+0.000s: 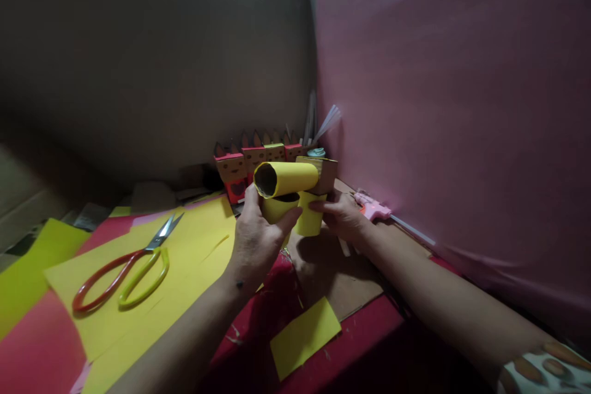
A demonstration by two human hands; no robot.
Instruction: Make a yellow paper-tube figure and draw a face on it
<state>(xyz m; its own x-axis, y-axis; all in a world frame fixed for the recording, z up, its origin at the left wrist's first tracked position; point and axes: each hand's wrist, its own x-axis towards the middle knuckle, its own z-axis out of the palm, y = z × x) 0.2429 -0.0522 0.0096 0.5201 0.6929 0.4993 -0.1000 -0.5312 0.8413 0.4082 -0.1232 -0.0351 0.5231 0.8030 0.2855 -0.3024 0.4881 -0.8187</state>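
Observation:
My left hand (pixel 258 231) is closed around an upright yellow paper-covered tube (pixel 277 208). Across its top lies a second yellow tube (pixel 293 177), its open dark end facing left and its other end against a small brown cardboard box (pixel 327 173). My right hand (pixel 344 214) grips another yellow tube (pixel 310 221) under that box, with fingers at its side. Whether the pieces are joined cannot be made out. Behind them stand several box-headed cardboard figures (pixel 231 167) with pointed ears and drawn faces.
Large scissors (pixel 146 252) with red and yellow handles lie on yellow sheets (pixel 194 246) at left. A yellow rectangle (pixel 305 337) lies at the red table's front edge (pixel 364 345). Brown cardboard (pixel 341 277) lies under my hands. A pink glue gun (pixel 373 206) rests by the pink wall.

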